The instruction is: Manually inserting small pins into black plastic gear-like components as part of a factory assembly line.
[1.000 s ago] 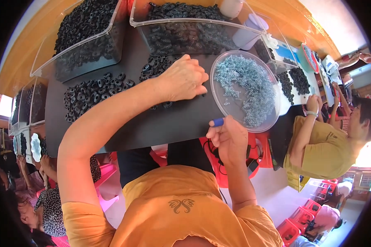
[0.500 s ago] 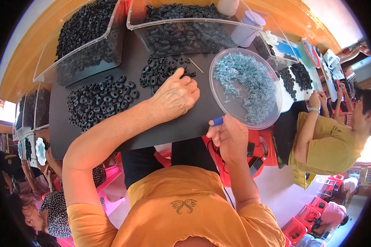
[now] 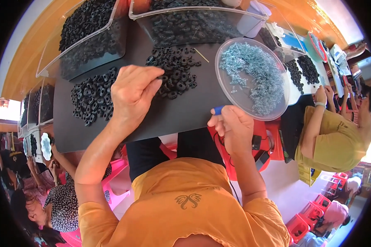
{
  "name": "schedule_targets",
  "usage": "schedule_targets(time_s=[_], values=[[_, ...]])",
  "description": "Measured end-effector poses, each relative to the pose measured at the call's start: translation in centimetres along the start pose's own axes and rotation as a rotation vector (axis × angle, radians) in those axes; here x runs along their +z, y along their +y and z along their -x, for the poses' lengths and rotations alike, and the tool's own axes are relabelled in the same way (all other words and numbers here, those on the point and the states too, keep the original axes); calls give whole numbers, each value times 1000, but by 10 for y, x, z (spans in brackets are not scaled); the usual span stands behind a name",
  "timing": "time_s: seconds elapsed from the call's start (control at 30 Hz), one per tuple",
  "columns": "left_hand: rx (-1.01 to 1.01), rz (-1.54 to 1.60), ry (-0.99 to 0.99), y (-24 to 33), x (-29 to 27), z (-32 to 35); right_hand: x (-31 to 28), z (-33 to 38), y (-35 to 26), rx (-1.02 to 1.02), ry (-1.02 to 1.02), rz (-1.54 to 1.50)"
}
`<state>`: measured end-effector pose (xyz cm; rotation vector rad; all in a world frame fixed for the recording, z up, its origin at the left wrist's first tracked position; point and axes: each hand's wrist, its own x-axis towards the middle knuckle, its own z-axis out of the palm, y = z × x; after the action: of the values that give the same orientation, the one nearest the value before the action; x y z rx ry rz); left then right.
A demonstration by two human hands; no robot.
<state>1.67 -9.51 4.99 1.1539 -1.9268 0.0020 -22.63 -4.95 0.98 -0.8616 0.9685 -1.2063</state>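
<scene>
My left hand (image 3: 132, 91) is closed in a pinch at the edge of a pile of small black plastic pieces with holes (image 3: 178, 78). Whatever sits between its fingertips is hidden. A second pile of such black pieces (image 3: 91, 96) lies to its left, partly behind the wrist. My right hand (image 3: 235, 127) is held at the table's front edge with curled fingers. A blue band (image 3: 218, 110) wraps one of its fingers near the tip. I cannot make out anything in its grip. Just beyond it, a round clear plastic tray (image 3: 235, 95) carries a heap of small metal coil springs (image 3: 257, 78).
Two clear bins, one at left (image 3: 92, 53) and one at back (image 3: 202, 29), hold more black pieces. A thin yellowish stick (image 3: 201, 55) lies on the dark table (image 3: 160, 119). A pale container (image 3: 252, 20) stands behind the tray. A co-worker (image 3: 329, 136) sits at right, others at left.
My left hand has moved left and toward me, turned, and uncovered the middle pile, whose pieces now spread wider. My right hand stays nearly in place. The whole view has shifted slightly.
</scene>
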Motion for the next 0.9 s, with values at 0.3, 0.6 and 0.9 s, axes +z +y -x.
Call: schedule_targets(time_s=[0.3, 0.6, 0.9], values=[[-117, -77, -31, 11, -4, 44, 20, -10, 24, -362, -62, 421], [171, -220, -53, 16, 48, 12, 24, -15, 30, -392, -56, 471], [341, -440, -144, 14, 62, 10, 20, -12, 27, -356, -94, 591]])
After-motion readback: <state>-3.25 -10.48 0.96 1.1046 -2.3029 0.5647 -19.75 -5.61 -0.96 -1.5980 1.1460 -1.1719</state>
